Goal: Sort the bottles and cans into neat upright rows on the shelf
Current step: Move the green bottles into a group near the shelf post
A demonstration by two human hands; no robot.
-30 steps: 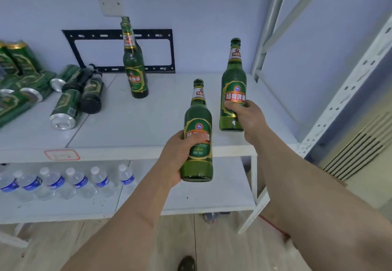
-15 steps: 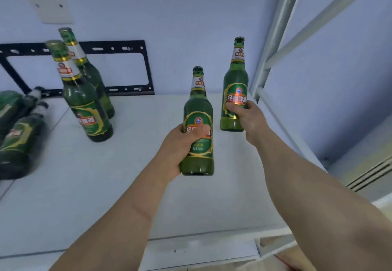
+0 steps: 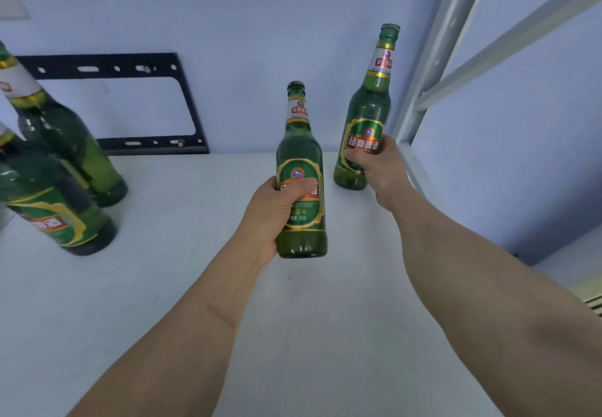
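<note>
At the left edge of the frame, two green beer bottles stand on the white shelf (image 3: 163, 286). The front left bottle (image 3: 49, 208) is cut off by the frame edge at the neck; the rear left bottle (image 3: 65, 136) stands just behind it, nearer the wall. Both appear tilted toward the upper left, which may be the wide-angle lens. Behind them, a black metal bracket (image 3: 182, 97) is fixed to the pale blue wall (image 3: 260, 25).

At frame centre, the left hand (image 3: 277, 211) is wrapped around the centre bottle (image 3: 301, 169) at label height, thumb across the front of the label. The bottle is upright, cap on. Whether its base touches the shelf cannot be determined.

Right of centre, the right hand (image 3: 379, 169) is clamped on the lower body of the right bottle (image 3: 368, 116), fingers across the label. This bottle leans slightly right, its base at or just above the shelf near the back wall. The two held bottles are near each other but apart.

At the right of the frame, a white shelf upright (image 3: 436, 58) and a diagonal brace (image 3: 521, 32) rise from the shelf's back corner.
</note>
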